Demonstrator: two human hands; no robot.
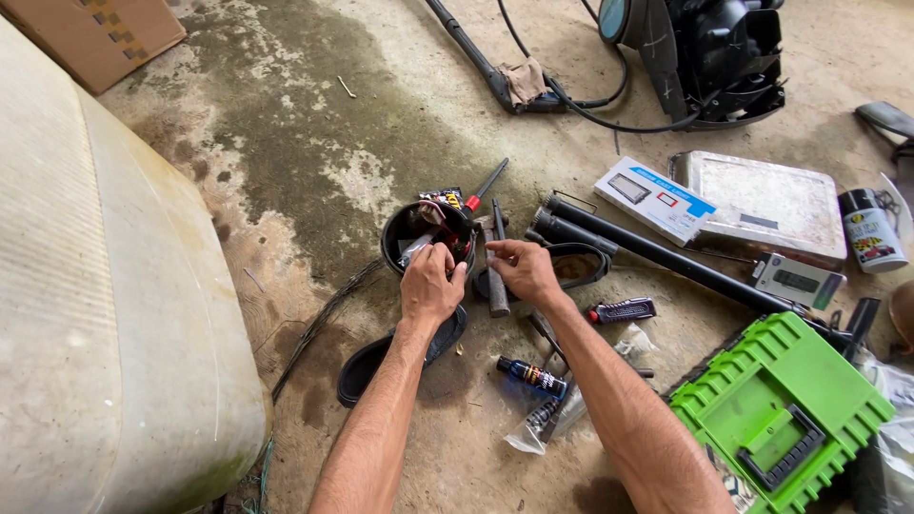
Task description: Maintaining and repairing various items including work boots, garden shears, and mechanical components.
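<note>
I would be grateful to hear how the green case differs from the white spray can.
The green case is a broad, ribbed box lying flat with a dark handle; the white spray can is a slim, black-capped cylinder. The case is far larger and nearer the right hand. Both sit on the concrete floor.

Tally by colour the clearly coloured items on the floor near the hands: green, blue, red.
Green: 1, the green tool case
Blue: 1, the small blue bottle
Red: 1, the red-handled screwdriver
Total: 3

The left hand is at the black container; the right hand is beside it.
</note>
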